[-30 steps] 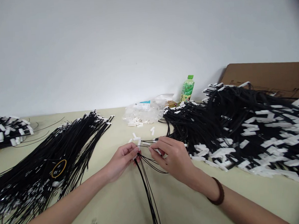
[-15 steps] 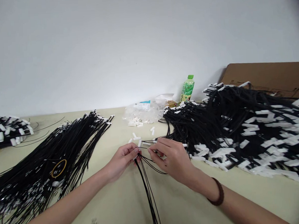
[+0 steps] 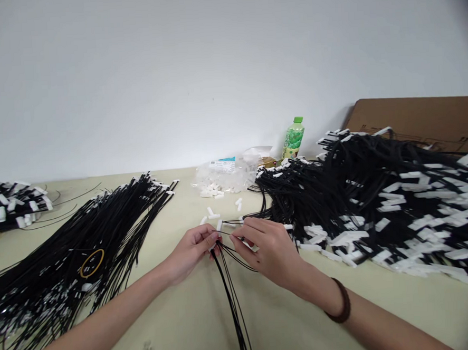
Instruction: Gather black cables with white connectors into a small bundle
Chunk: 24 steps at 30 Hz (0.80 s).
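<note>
My left hand (image 3: 191,250) is closed in a pinch on the top of a thin bundle of black wires (image 3: 232,296) that runs down toward me over the beige table (image 3: 195,325). My right hand (image 3: 267,249), with a brown bracelet on the wrist, pinches the wire ends and a small white connector just right of the left fingertips. A few loose white connectors (image 3: 212,215) lie on the table right behind both hands.
A large fan of black wires (image 3: 83,242) with a yellow rubber band lies at left. A big heap of black wires with white connectors (image 3: 378,203) fills the right. A clear bag of white connectors (image 3: 222,178), a green bottle (image 3: 293,138) and cardboard (image 3: 421,118) stand behind.
My right hand has shifted slightly left, closer to the left fingertips. The left hand and the wire bundle have stayed in place.
</note>
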### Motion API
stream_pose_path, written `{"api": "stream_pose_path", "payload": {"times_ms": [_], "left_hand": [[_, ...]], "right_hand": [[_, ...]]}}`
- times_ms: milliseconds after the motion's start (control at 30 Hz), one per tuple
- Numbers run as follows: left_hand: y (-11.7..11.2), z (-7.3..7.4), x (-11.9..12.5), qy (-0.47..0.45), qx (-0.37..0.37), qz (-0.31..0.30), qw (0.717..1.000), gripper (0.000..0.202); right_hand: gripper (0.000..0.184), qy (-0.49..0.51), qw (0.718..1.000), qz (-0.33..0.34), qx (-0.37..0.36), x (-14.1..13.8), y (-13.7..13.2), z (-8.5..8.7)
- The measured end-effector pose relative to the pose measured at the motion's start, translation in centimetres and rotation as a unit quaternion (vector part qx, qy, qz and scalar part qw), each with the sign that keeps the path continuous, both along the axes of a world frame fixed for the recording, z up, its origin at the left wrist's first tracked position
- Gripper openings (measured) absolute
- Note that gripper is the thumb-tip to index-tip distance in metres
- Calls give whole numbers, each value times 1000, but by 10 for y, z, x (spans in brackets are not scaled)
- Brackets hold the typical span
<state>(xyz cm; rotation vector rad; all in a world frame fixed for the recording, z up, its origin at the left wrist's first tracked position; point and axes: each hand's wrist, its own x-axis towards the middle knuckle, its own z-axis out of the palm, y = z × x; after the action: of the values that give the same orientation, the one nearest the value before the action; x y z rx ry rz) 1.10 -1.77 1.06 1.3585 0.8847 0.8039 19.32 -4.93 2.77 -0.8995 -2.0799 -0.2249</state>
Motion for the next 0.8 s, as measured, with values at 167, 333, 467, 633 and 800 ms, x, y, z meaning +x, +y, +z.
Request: {"api": "stream_pose_path", "payload": {"times_ms": [167, 333, 467, 633, 800], "left_hand": [[0, -1, 0, -5, 7, 1, 1000, 29], [1, -1, -1, 0, 6, 1, 1000, 29], [1, -1, -1, -2, 2, -4, 1000, 28], [1, 0, -1, -9, -3, -10, 1000, 26], [0, 0, -1, -7, 4, -11, 1000, 26]], "right_hand": [[19, -4, 1000, 1, 2, -1, 0, 1], [20, -7, 1000, 4, 8, -1, 0, 1], [20, -7, 1000, 8, 8, -1, -1, 1], [19, -12, 1000, 17, 7, -2, -1, 1], [18, -16, 1000, 19, 10, -2, -2, -1]]}}
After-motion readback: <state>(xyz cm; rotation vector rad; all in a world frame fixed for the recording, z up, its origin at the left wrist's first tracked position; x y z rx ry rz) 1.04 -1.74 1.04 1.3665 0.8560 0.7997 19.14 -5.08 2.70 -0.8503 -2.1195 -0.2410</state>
